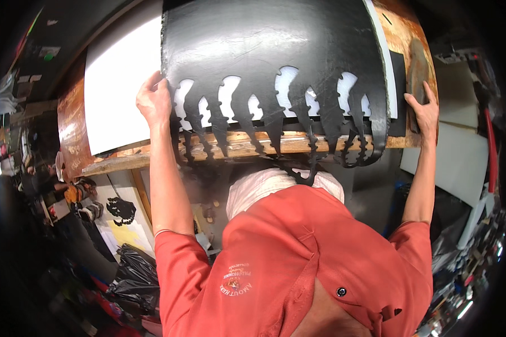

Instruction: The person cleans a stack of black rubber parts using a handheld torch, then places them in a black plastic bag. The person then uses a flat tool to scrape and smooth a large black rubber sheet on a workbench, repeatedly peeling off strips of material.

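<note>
A large black sheet (264, 45), smooth and leather-like, lies over the table with curved, notched shapes cut out along its near side. Its cut strips (306, 177) dangle over the table's front edge. At the sheet's left edge my left hand (154, 101) is closed, thumb and fingers pinching the border. My right hand (424, 115) is at the table's right side, thumb and forefinger spread around the lower part of a long worn brown piece (417, 64). Its other fingers are hidden. White board (123, 84) shows left of the sheet and through the cutouts.
The wooden table (73, 132) has a rough front edge close to my body. Below left are a black plastic bag (135, 275) and a pale board (109, 196) with a black cut shape on it. Pale panels (450, 163) lean at the right.
</note>
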Tool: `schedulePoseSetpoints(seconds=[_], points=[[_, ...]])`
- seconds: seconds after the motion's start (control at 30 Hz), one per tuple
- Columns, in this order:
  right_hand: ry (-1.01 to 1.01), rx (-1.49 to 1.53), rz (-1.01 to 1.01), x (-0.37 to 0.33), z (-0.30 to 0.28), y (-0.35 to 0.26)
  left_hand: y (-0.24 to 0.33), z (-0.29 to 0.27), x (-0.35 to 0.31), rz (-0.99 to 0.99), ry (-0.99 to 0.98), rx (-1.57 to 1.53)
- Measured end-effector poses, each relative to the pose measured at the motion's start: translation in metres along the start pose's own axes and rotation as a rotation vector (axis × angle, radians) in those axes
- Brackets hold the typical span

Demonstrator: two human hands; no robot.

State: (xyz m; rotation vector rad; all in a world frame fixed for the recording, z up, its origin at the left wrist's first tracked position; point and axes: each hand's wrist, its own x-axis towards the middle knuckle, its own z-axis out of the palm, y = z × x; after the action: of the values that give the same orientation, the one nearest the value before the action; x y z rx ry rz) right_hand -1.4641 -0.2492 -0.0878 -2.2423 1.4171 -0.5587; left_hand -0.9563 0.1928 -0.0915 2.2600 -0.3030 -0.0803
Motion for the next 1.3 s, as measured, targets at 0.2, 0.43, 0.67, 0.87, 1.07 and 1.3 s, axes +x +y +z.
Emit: schedulePoseSetpoints(seconds=[0.2, 0.43, 0.67, 0.87, 1.07, 1.3], points=[[-0.142, 0.72, 0.083, -0.049, 0.011, -0.117, 0.01, -0.006, -0.004, 0.093, -0.019, 0.06], [-0.452, 0.9, -0.076, -0.083, 0.114, -0.297, -0.005, -0.008, -0.012, 0.187, -0.057, -0.047], [-0.349, 0.235, -0.346, -0.083, 0.21, -0.406, -0.021, 0.005, -0.008, 0.468, 0.073, -0.056], [-0.197, 0.0, -0.56, -0.08, 0.268, -0.448, -0.026, 0.006, -0.007, 0.45, 0.064, -0.154], [-0.147, 0.032, -0.599, -0.077, 0.277, -0.441, -0.027, 0.007, -0.001, 0.517, 0.089, -0.149], [-0.224, 0.378, -0.433, -0.06, 0.229, -0.366, -0.011, -0.014, 0.01, 0.219, -0.085, -0.298]])
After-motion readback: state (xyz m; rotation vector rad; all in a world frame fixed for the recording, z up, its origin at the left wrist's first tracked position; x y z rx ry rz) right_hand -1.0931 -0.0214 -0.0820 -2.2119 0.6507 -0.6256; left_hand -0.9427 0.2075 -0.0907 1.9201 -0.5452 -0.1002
